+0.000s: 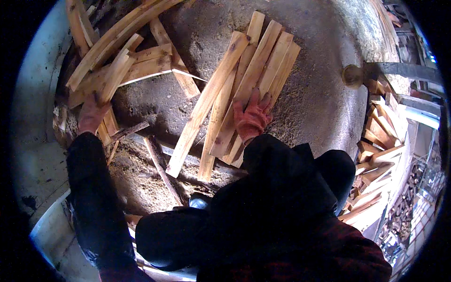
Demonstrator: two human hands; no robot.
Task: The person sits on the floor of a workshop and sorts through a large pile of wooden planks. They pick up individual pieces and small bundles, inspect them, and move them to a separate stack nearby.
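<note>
Both my hands wear reddish-orange work gloves. At the left, my left hand [92,116] is closed around the lower end of a short wooden board [115,77], which lies across other boards. My right hand [253,116] rests with spread fingers on a row of long, pale boards [258,66] placed side by side on the ground. The leftmost long board [206,105] slants a little away from the others, its near end reaching toward my feet. Part of the row's near end is hidden by my right sleeve.
A loose heap of boards [131,21] covers the upper left, beside a pale wall [40,103]. Thin bark-edged sticks [162,169] lie on sawdust before me. Split wood [376,160] is piled at the right, near a round log end [352,76] and a beam [404,70].
</note>
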